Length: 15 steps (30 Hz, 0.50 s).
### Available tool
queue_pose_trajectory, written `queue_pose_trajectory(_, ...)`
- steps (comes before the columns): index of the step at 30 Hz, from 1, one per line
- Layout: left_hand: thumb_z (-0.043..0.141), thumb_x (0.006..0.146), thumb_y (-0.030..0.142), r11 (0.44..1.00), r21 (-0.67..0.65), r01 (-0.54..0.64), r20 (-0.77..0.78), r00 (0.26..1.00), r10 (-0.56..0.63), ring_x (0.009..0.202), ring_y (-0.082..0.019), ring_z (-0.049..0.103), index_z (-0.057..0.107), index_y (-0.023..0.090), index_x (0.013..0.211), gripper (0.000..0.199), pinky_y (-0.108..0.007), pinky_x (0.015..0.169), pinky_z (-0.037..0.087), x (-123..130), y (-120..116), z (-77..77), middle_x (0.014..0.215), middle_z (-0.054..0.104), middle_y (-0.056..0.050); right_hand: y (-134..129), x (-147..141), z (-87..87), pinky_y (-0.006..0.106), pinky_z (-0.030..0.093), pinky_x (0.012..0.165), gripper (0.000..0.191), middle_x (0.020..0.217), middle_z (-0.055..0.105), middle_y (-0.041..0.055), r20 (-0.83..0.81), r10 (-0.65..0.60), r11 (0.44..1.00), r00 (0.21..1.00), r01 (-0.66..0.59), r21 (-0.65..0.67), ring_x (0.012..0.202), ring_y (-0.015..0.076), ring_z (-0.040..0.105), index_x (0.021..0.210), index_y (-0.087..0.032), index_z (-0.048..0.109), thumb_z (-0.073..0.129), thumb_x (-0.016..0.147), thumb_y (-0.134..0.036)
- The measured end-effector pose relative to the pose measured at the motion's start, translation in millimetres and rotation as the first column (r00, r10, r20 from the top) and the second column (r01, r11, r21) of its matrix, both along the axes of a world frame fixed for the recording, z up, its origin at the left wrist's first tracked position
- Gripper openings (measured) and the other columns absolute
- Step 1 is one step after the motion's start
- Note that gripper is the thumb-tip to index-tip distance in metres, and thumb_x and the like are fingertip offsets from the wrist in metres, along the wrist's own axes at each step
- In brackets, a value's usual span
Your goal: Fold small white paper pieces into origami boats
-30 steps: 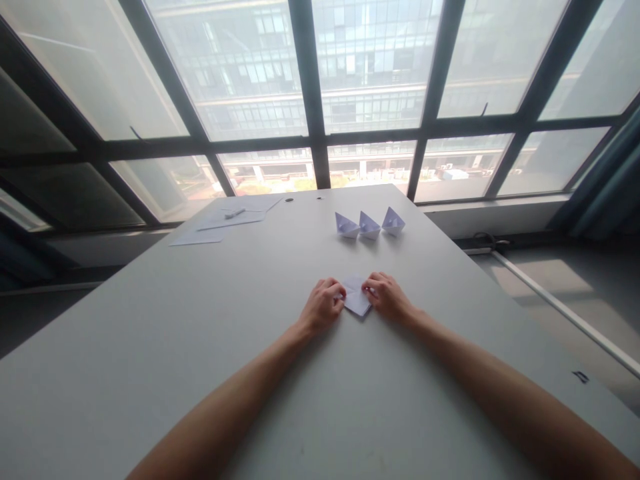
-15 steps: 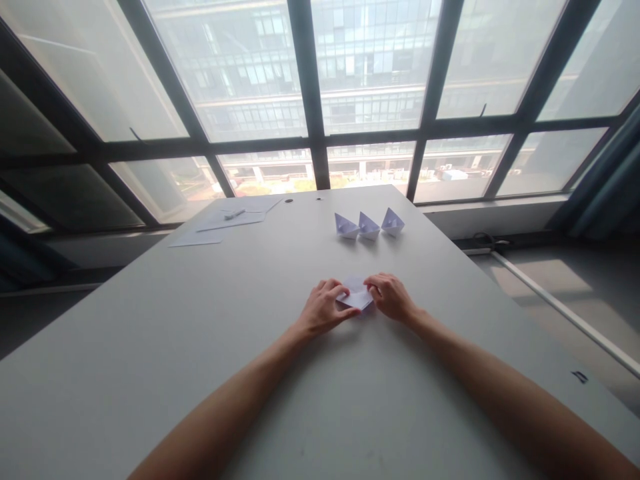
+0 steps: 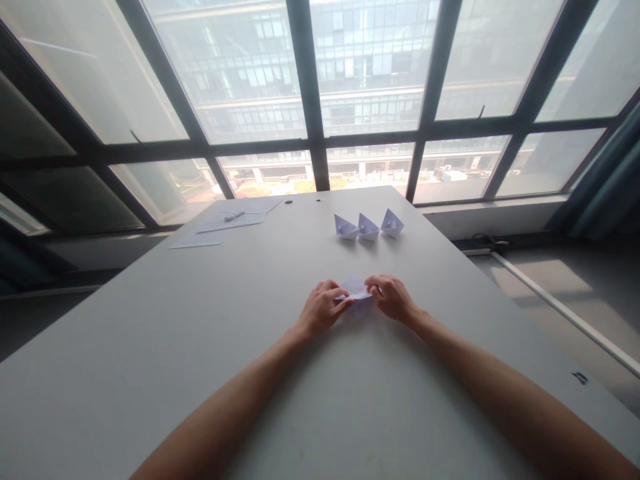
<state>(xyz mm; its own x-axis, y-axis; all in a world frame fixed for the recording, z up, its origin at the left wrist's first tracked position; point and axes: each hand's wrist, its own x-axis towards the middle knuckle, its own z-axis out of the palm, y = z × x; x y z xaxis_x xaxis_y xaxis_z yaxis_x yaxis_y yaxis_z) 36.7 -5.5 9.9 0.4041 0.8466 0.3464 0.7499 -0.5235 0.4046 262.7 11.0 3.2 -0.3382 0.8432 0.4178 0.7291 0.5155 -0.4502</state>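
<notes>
Between my two hands is a small piece of folded white paper (image 3: 357,288), close to the table surface. My left hand (image 3: 323,305) pinches its left side, with the thumb along the near face and the fingers over the top. On the opposite side, my right hand (image 3: 391,296) has curled fingers gripping the right edge. The paper's outer corners are partly covered by my fingers. Beyond my hands, three folded paper boats stand in a row: a left one (image 3: 346,228), a middle one (image 3: 369,229) and a right one (image 3: 393,225).
White paper sheets (image 3: 200,239) lie at the far left of the white table (image 3: 240,293), with a small white object (image 3: 234,215) on top. A dark round hole (image 3: 289,202) is near the far edge. Large windows (image 3: 370,73) stand behind the table.
The near flap of the paper has tipped down, so its front face now hangs lower. My left thumb has shifted up and inward against it. My right hand has barely moved.
</notes>
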Motion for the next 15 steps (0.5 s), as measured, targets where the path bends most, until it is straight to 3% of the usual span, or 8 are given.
queue_pose_trajectory(4, 0.038, 0.101, 0.049, 1.0, 0.003, 0.004, -0.007, 1.0, -0.004, 0.092, -0.022, 0.059, 0.076, 0.024, 0.093, 0.046, -0.034, 0.088, 0.046, 0.5, -0.1, 1.1, 0.093, 0.065, -0.006, 0.3, 1.3, -0.5, 0.027, 0.043, 0.079, 0.03, 0.09, 0.074, 0.0049, -0.023, -0.006, 1.0, 1.0, 0.006, 0.002, 0.083, 0.0187, 0.066, 0.105, -0.021, 0.068, 0.04, 0.094, -0.02)
queue_pose_trajectory(7, 0.036, 0.102, 0.044, 1.0, 0.013, 0.007, -0.007, 1.0, -0.007, 0.092, -0.021, 0.059, 0.074, 0.022, 0.089, 0.046, -0.032, 0.089, 0.046, 0.5, 1.0, 0.0, 0.093, 0.066, -0.006, -0.8, 1.0, 1.5, 0.027, 0.042, 0.074, 0.03, 0.088, 0.073, 0.0048, 0.001, -0.031, 0.999, 1.0, 0.031, 0.009, 0.081, 0.019, 0.065, 0.107, -0.021, 0.066, 0.038, 0.098, -0.028)
queue_pose_trajectory(11, 0.039, 0.101, 0.034, 1.0, 0.007, -0.013, 0.037, 0.999, 0.013, 0.098, -0.021, 0.059, 0.069, 0.022, 0.102, 0.033, -0.033, 0.093, 0.045, 0.1, 4.2, -4.2, 0.102, 0.068, -0.006, -2.4, -0.4, 3.0, 0.027, 0.041, 0.074, 0.027, 0.086, 0.072, 0.0046, 0.035, -0.035, 0.999, 0.999, 0.035, 0.018, 0.081, 0.019, 0.065, 0.098, -0.022, 0.067, 0.041, 0.099, -0.03)
queue_pose_trajectory(15, 0.042, 0.098, 0.026, 0.998, -0.037, -0.055, 0.134, 0.989, 0.06, 0.1, -0.022, 0.06, 0.06, 0.022, 0.115, 0.026, -0.034, 0.092, 0.046, -0.9, 6.8, -9.1, 0.1, 0.069, -0.006, -1.0, -1.3, -1.6, 0.027, 0.042, 0.074, 0.02, 0.09, 0.072, 0.0045, 0.014, -0.031, 0.999, 0.999, 0.031, 0.014, 0.082, 0.0189, 0.065, 0.102, -0.023, 0.066, 0.047, 0.096, -0.025)
